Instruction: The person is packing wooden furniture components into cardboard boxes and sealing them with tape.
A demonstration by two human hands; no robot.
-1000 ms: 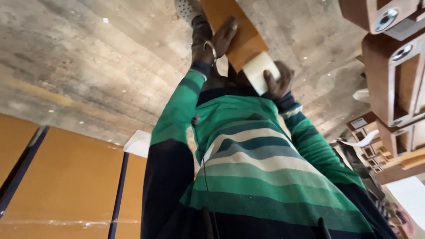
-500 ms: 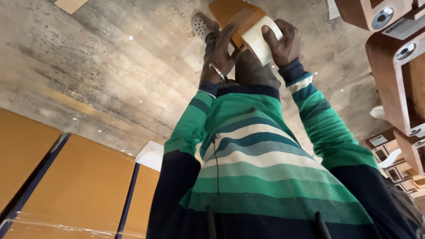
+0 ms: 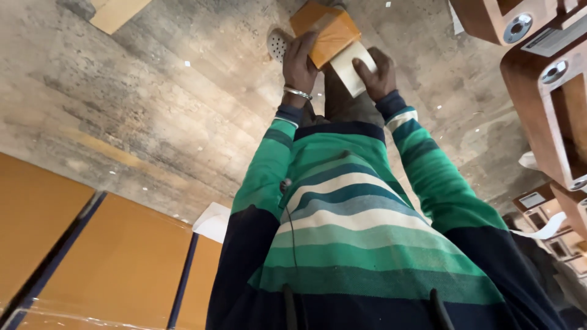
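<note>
Box (image 3: 327,33), orange-brown cardboard with a pale end flap, sits directly ahead of the person, held low over the concrete floor (image 3: 153,104). Long axis runs diagonally, upper left to lower right. Left hand (image 3: 299,64) grips the left side, fingers closed on it, bangle at the wrist. Right hand (image 3: 378,74) clasps the pale flap end. Both hands equally near, both touching. Sandalled foot (image 3: 278,43) just beside the box. Wooden furniture parts (image 3: 544,79) stand well apart at right; flat orange cartons (image 3: 92,256) lower left. Nothing obstructs the box
</note>
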